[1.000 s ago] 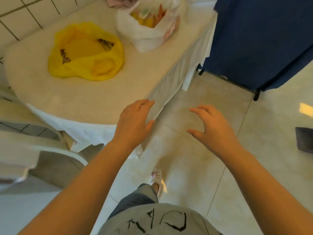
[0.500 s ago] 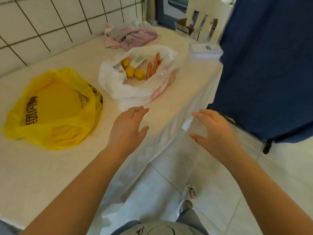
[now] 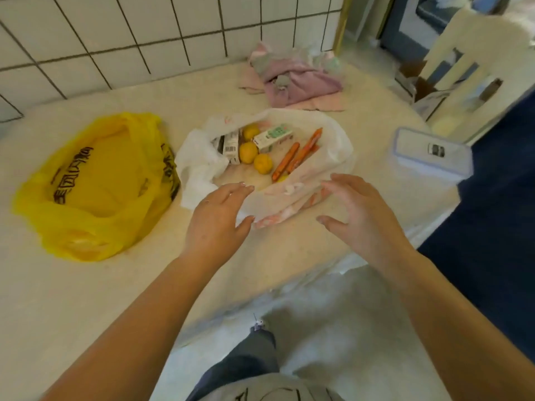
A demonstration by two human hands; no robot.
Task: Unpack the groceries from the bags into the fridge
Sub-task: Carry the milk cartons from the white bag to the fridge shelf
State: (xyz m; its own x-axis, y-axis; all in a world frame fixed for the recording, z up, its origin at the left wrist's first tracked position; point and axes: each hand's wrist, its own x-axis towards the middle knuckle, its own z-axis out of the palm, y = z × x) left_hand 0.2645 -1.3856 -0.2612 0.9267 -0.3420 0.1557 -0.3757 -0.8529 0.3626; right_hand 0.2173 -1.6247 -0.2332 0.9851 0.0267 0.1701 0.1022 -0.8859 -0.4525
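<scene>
Left hand (image 3: 215,224) and right hand (image 3: 363,219) spread, holding nothing, flanking near rim of white bag (image 3: 269,206), yellow bag (image 3: 95,186) left, tabletop (image 3: 86,285) edge close behind the wrists

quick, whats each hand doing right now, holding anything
Left hand: open, holding nothing, fingers reaching at the near edge of the white bag.
Right hand: open, fingers spread, holding nothing.

Pink cloth (image 3: 298,82), lidded tub (image 3: 431,157) on table (image 3: 58,299).
</scene>
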